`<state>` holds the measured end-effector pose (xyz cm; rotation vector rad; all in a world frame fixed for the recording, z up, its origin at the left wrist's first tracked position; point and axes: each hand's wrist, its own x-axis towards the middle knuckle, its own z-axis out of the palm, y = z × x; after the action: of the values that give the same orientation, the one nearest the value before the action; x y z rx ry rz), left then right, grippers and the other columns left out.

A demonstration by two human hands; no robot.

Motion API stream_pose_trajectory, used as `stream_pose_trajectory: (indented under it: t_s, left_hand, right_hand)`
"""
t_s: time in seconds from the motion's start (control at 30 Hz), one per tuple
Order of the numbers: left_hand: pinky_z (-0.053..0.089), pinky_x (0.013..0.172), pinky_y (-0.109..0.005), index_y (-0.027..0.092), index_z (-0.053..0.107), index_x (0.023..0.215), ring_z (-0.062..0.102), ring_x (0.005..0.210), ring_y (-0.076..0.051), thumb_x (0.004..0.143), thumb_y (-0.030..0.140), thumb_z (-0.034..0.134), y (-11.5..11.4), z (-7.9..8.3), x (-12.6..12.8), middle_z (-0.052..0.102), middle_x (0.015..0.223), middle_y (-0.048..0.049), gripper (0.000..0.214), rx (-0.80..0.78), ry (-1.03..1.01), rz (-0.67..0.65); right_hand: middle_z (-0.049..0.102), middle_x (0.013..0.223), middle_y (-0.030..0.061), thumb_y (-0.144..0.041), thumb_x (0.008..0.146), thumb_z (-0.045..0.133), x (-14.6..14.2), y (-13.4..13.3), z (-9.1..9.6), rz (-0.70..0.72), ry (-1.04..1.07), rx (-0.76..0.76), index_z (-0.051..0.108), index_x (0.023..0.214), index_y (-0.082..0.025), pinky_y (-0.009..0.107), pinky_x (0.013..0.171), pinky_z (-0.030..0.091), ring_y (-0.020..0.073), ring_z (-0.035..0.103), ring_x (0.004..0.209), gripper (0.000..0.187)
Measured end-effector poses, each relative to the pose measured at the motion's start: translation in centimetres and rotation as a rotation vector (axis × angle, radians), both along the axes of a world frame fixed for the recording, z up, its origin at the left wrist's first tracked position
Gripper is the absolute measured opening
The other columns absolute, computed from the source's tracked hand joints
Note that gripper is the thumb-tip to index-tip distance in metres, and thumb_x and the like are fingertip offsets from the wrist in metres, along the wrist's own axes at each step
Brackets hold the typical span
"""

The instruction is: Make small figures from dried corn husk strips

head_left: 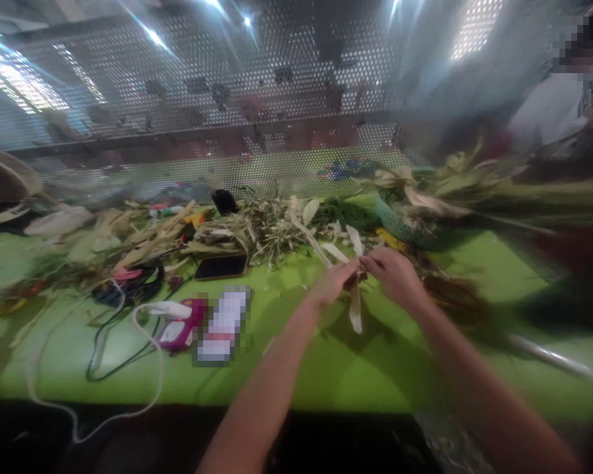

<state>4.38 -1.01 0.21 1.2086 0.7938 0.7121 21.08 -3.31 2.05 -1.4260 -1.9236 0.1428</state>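
Observation:
Both my hands are together above the green table, closed on pale, dry husk-like strips (356, 309). My left hand (335, 280) pinches the strips from the left, its fingertips meeting those of my right hand (393, 271). One strip hangs down below the fingers, and others stick up and out to the left. Just behind lies a heap of dried stalks and leaves (277, 227). Where the fingertips meet, the exact grip is partly hidden and blurred.
A dark phone (221, 266), a second, blurred-out phone (225, 322) and a magenta power strip (182, 329) with looping cables lie left. A teal basket (398, 220) stands behind right; a metal rod (556, 359) lies right. Perforated metal panels (257, 112) rise behind. A person (548, 108) is at far right.

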Motion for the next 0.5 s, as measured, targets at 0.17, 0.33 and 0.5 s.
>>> stream_pose_trajectory:
  t_s: [0.17, 0.33, 0.5]
  left_hand:
    - [0.031, 0.058, -0.022, 0.014, 0.062, 0.082, 0.043, 0.061, -0.007, 0.077, 0.054, 0.066, -0.6, 1.0, 0.0, 0.054, 0.07, 0.0009, 0.041, 0.015, -0.116, -0.037]
    - [0.029, 0.055, -0.022, 0.014, 0.063, 0.079, 0.037, 0.057, -0.006, 0.079, 0.054, 0.064, -0.7, 0.9, -0.1, 0.05, 0.066, 0.0017, 0.041, 0.023, -0.128, -0.05]
    - [0.038, 0.06, -0.021, 0.013, 0.065, 0.083, 0.045, 0.064, -0.008, 0.088, 0.051, 0.05, 0.3, 0.0, -0.1, 0.051, 0.071, -0.0005, 0.04, 0.013, -0.166, 0.067]
  right_hand:
    - [0.043, 0.059, 0.0014, -0.041, 0.094, 0.047, -0.2, -0.4, 0.8, -0.124, -0.017, 0.156, 0.036, 0.054, -0.023, 0.033, 0.062, 0.029, 0.0177, 0.04, 0.061, 0.045]
    - [0.047, 0.063, 0.0026, -0.04, 0.095, 0.048, 0.1, -0.4, 0.7, -0.18, -0.013, 0.238, 0.045, 0.057, -0.023, 0.034, 0.069, 0.034, 0.0197, 0.045, 0.067, 0.041]
    - [0.061, 0.098, 0.0086, -0.043, 0.091, 0.056, 0.7, -0.3, 0.8, -0.197, 0.183, 0.324, 0.064, 0.092, -0.023, 0.039, 0.088, 0.04, 0.0264, 0.053, 0.101, 0.022]
